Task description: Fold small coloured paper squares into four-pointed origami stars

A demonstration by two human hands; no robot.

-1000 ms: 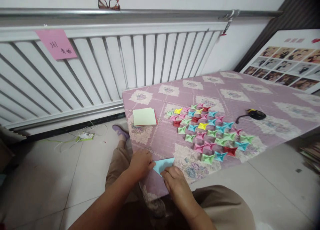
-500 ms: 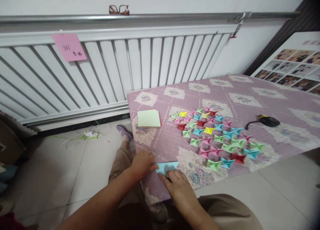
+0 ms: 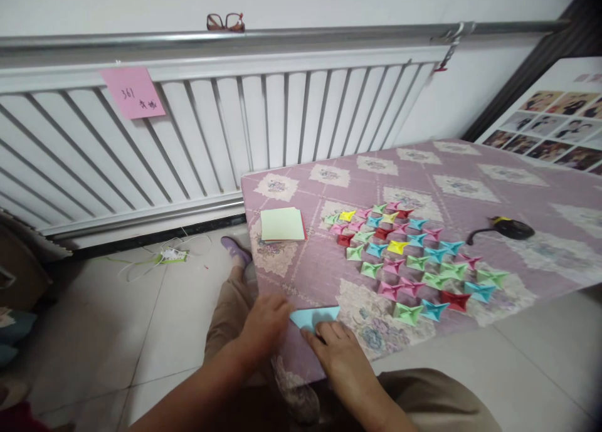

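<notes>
Left hand [image 3: 267,322] and right hand [image 3: 339,347] bare, forearms [image 3: 204,388] too, khaki trousers [image 3: 228,313], purple shoe [image 3: 235,251] (bare ankle above).

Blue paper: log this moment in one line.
right hand: on blue paper | left hand: at paper's left tip, contact unclear | folded paper pieces: on tablecloth

Was softly lit across the counter [image 3: 320,263], with faint shadows beside the folded papers [image 3: 397,247]. Smeared with motion at the left hand [image 3: 266,319], by the counter's left edge. Gleamed along the metal rail [image 3: 329,35]. Stretched toward the margins, dimmed at lower right.
</notes>
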